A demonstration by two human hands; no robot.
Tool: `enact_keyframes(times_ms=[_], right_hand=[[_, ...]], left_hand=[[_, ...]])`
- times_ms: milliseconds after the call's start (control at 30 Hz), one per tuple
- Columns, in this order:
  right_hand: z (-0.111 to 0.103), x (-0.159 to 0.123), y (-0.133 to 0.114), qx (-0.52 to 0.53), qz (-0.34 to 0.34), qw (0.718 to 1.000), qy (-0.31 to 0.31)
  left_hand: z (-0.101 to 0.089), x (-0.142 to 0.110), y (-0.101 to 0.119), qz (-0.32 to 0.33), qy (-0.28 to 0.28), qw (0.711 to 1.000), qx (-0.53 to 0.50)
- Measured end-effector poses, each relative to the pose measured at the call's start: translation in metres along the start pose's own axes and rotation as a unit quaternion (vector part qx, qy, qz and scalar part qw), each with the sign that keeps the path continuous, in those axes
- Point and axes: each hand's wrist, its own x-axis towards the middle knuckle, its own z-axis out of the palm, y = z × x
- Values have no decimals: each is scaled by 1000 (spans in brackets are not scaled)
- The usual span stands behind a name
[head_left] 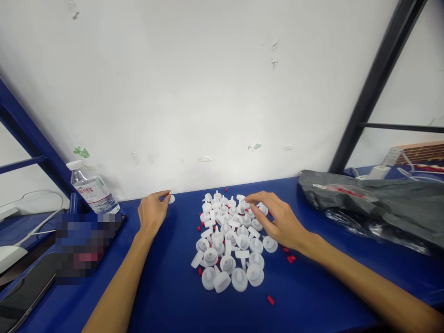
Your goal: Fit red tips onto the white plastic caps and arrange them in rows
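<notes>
One cap (172,199) in left hand (152,212), dozens (243,241) near right (281,222)

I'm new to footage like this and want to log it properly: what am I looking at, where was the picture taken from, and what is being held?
There is no machine here: these are a person's bare hands, seen by a camera on that person's head, looking forward and down. This is the only view.

On the blue tabletop lies a pile of white plastic spouted caps, with small red pieces among and around them. A transparent bottle with a white lid stands at the left; a crumpled dark grey plastic bag lies at the right.

The left hand pinches a small white piece. The right hand reaches over the pile; whether it grips anything is unclear.
</notes>
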Motion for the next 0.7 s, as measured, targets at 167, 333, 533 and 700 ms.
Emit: enact_keyframes(times_ms=[167, 333, 533, 700], right_hand=[[0, 0, -1, -6, 2, 1000, -8], [0, 1, 0, -10, -13, 1000, -8], [2, 0, 1, -3, -22, 999, -24], [2, 1, 1, 2, -26, 999, -26]], left_hand=[[8, 0, -7, 12, -35, 999, 33], [10, 1, -8, 1, -29, 999, 32], [12, 2, -10, -8, -28, 999, 18], [13, 2, -12, -11, -26, 999, 25]])
